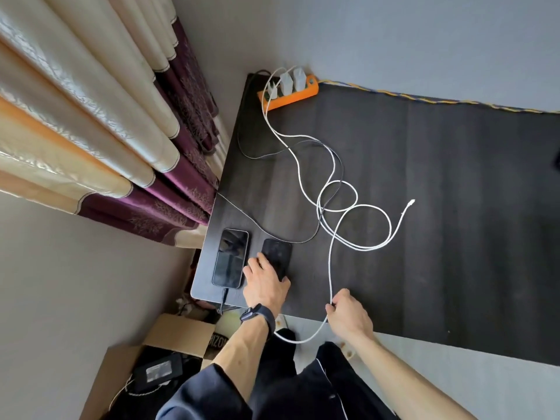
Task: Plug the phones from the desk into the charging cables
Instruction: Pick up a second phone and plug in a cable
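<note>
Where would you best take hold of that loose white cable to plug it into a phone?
Probably right behind the small plug at the white cable's free end, coming from above: it lies flat and clear on the dark desk, tip pointing away. The right hand pinches it far back.

1. You are working in soft, even daylight; it looks brightest on the curtains [91,116] at the left.
2. Your phone [230,257] screen shows pale reflections.
3. Shadows on the desk [424,237] are faint.
4. Your wide lens bends straight edges near the borders; detail is slightly soft.
</note>
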Tool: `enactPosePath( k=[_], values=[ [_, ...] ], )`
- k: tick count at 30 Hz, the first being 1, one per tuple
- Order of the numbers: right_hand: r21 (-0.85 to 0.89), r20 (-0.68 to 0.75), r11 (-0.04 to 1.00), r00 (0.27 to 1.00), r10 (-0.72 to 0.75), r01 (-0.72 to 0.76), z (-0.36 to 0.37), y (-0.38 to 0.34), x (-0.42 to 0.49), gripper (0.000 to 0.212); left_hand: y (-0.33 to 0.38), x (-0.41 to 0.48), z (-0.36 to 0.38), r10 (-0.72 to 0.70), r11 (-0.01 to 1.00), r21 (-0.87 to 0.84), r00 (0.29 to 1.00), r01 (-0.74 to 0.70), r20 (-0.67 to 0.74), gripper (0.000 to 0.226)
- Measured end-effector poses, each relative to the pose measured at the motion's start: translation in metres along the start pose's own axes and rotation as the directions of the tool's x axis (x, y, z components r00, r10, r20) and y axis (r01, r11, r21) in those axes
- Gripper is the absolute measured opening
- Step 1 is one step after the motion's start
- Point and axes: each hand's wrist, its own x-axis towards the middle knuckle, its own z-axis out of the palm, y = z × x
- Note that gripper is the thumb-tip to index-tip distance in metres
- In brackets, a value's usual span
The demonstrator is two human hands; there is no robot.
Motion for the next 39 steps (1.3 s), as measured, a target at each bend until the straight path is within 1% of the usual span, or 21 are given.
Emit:
enactPosePath(
  k=[4,7,12,14,16,17,19,21,22,24,26,28,29,31,34,35,37,39],
  values=[
    [0.017,-0.012,1.000,1.000,-0.004,0.004,0.002,-0.001,0.000,0.018,-0.003,0.005,-0.003,0.033,0.999,-0.011,0.999,-0.033,0.018,0.090],
    [-0.004,-0.029,0.999,0.999,-0.037,0.037,0.002,-0.004,-0.001,0.018,-0.004,0.007,-0.005,0.037,0.999,-0.013,0.999,-0.037,0.021,0.090],
    [-0.126,0.017,0.972,0.980,-0.196,0.197,0.010,-0.007,-0.014,0.016,-0.011,0.006,0.000,0.066,0.998,-0.001,0.998,-0.066,0.014,0.093],
    [-0.172,0.051,0.944,0.960,-0.277,0.282,0.012,-0.007,-0.018,0.015,-0.010,0.003,-0.001,0.147,0.988,0.053,0.988,-0.145,-0.036,0.092],
    [-0.153,0.080,0.929,0.941,-0.329,0.338,0.011,-0.004,-0.021,0.014,-0.004,0.002,-0.001,0.312,0.940,0.170,0.947,-0.296,-0.080,0.074],
    [-0.111,0.080,0.933,0.939,-0.335,0.343,0.009,-0.002,-0.021,0.014,0.000,0.001,-0.001,0.384,0.905,0.222,0.921,-0.362,-0.064,0.064],
    [0.010,0.030,0.954,0.954,-0.299,0.299,0.004,0.004,-0.017,0.014,0.010,0.000,0.001,0.461,0.854,0.274,0.887,-0.443,-0.001,0.054],
    [0.103,-0.075,0.969,0.973,-0.218,0.225,-0.007,0.011,-0.006,0.021,0.019,-0.001,0.005,0.502,0.821,0.296,0.864,-0.489,0.036,0.054],
    [0.115,-0.137,0.974,0.974,-0.178,0.195,-0.014,0.016,0.002,0.027,0.023,0.000,0.007,0.528,0.802,0.301,0.848,-0.516,0.046,0.055],
    [0.062,-0.226,0.984,0.963,-0.147,0.165,-0.032,0.024,0.019,0.041,0.029,0.003,0.012,0.584,0.756,0.315,0.809,-0.574,0.073,0.058],
    [-0.078,-0.240,0.982,0.952,-0.189,0.175,-0.051,0.029,0.034,0.049,0.032,0.009,0.018,0.635,0.699,0.344,0.765,-0.627,0.103,0.058],
    [-0.221,-0.193,0.956,0.952,-0.239,0.195,-0.064,0.030,0.046,0.044,0.030,0.015,0.020,0.655,0.663,0.375,0.745,-0.648,0.129,0.055],
    [-0.252,-0.191,0.947,0.950,-0.249,0.197,-0.069,0.031,0.053,0.037,0.029,0.017,0.020,0.653,0.654,0.392,0.745,-0.647,0.139,0.055],
    [-0.244,-0.241,0.957,0.947,-0.214,0.154,-0.079,0.034,0.066,0.024,0.027,0.019,0.020,0.644,0.638,0.425,0.748,-0.642,0.162,0.056],
    [-0.290,-0.299,0.953,0.938,-0.177,0.087,-0.093,0.038,0.085,0.024,0.026,0.021,0.017,0.618,0.630,0.464,0.764,-0.622,0.185,0.061],
    [-0.261,-0.329,0.963,0.933,-0.149,0.062,-0.097,0.040,0.089,0.022,0.029,0.021,0.015,0.610,0.624,0.479,0.768,-0.617,0.195,0.063],
    [-0.114,-0.392,0.993,0.917,-0.076,0.034,-0.104,0.046,0.096,0.022,0.034,0.021,0.012,0.592,0.615,0.511,0.780,-0.601,0.204,0.067],
    [0.094,-0.404,0.995,0.915,0.018,0.022,-0.106,0.051,0.091,0.033,0.039,0.019,0.009,0.567,0.610,0.535,0.794,-0.584,0.219,0.070]
  ],
)
